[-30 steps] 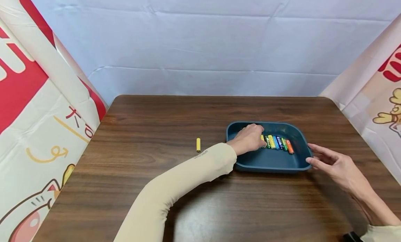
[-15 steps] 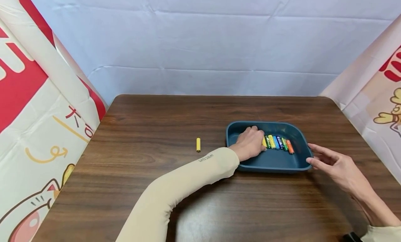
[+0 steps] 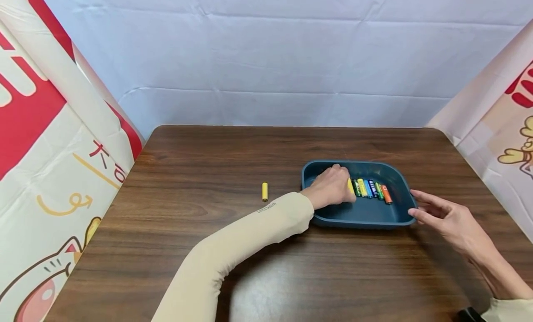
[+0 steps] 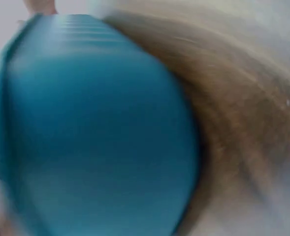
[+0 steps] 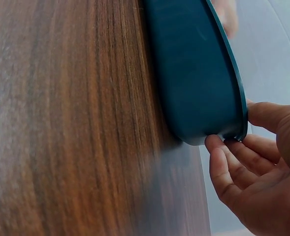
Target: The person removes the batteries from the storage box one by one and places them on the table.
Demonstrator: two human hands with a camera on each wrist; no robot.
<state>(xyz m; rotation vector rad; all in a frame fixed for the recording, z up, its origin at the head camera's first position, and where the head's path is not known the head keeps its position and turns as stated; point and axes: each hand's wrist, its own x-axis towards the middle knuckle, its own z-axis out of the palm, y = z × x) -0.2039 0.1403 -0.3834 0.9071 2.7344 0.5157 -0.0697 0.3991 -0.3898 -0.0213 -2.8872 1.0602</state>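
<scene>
A dark teal tray stands on the right part of the table. Inside it lies a row of several batteries in yellow, blue, green and orange. My left hand reaches over the tray's left side and pinches a yellow battery at the row's left end, partly hidden by the fingers. With thumb and fingers, my right hand holds the tray's right end; the right wrist view shows these fingertips against the tray wall. The left wrist view is blurred and shows mostly the tray's outer wall.
One yellow battery lies alone on the brown wooden table, left of the tray. White cloth hangs behind the table, with printed cloth at both sides. My left sleeve crosses the table's front.
My left hand shifts slightly within the tray beside the row, and its fingers now lie more bunched at the yellow battery. The right hand keeps its place on the tray.
</scene>
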